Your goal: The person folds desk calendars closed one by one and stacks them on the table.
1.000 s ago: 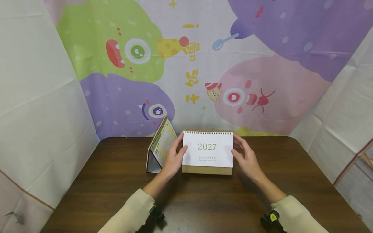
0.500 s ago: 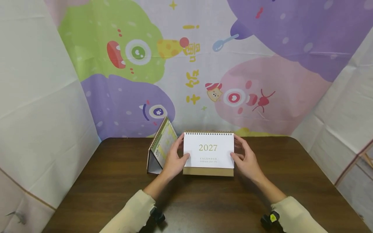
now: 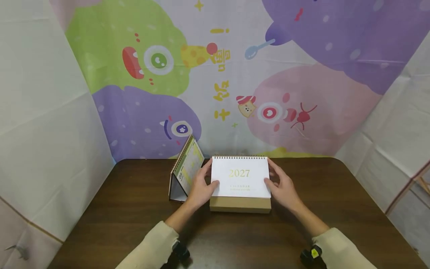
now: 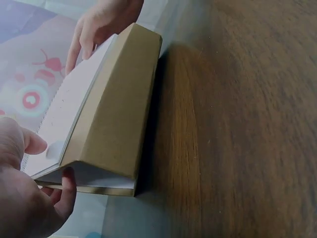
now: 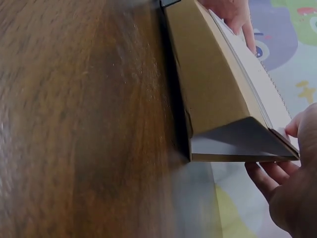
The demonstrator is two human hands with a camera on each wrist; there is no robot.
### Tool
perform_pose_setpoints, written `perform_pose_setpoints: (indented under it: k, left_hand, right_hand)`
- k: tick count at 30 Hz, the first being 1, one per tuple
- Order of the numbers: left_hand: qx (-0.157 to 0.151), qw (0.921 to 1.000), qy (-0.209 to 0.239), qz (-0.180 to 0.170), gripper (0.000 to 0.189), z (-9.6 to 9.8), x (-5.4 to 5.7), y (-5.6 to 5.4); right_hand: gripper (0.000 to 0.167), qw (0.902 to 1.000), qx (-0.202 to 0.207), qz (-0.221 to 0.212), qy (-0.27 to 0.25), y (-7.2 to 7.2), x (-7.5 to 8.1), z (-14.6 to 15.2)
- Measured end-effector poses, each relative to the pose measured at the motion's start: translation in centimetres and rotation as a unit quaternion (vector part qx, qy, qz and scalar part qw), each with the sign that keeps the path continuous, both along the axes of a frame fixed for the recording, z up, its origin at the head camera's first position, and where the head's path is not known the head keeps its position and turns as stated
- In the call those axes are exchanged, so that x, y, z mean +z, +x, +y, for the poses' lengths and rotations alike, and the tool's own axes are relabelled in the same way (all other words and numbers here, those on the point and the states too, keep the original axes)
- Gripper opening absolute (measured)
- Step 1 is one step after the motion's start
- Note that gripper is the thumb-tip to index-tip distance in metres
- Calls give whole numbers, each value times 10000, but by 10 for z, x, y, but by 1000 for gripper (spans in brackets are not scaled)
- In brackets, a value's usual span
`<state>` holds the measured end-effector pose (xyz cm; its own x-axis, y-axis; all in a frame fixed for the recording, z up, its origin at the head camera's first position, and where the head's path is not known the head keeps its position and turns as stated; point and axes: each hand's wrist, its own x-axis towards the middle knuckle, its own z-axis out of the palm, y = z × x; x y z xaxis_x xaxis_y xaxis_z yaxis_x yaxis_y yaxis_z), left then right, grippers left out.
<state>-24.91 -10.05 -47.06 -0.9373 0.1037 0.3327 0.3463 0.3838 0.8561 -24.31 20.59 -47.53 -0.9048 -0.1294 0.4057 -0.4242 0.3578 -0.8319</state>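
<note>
Head view showed the left hand (image 3: 201,187) and the right hand (image 3: 284,188) gripping the white 2027 calendar (image 3: 240,181) by its two sides, the thumbs upon its front page, near the middle of the surface's (image 3: 242,243) far edge. Toward the far left corner, a second calendar (image 3: 189,164) stood like a tent.

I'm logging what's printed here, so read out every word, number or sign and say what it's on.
"2027": on the white and tan cardboard desk calendar.
"CALENDAR": fainter, below it, same calendar.
Line beneath that: too small to read.
"09": on the triangular desk calendar with green and yellow pages; other print too small.
"!": on the white fabric backdrop with pastel monsters; its sideways yellow characters are too stylised to read surely.
</note>
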Motion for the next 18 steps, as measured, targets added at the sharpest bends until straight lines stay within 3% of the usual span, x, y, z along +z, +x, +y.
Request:
perform_pose_setpoints:
  k: [14,18]
  left_hand:
    - [199,9972,-283,-666,73,1,1,6]
    - [268,9959,-320,-803,73,2,2,6]
  right_hand:
    - [72,9908,-434,-816,990,1,0,-3]
    - [73,9881,-490,-841,1195,1,-1,-3]
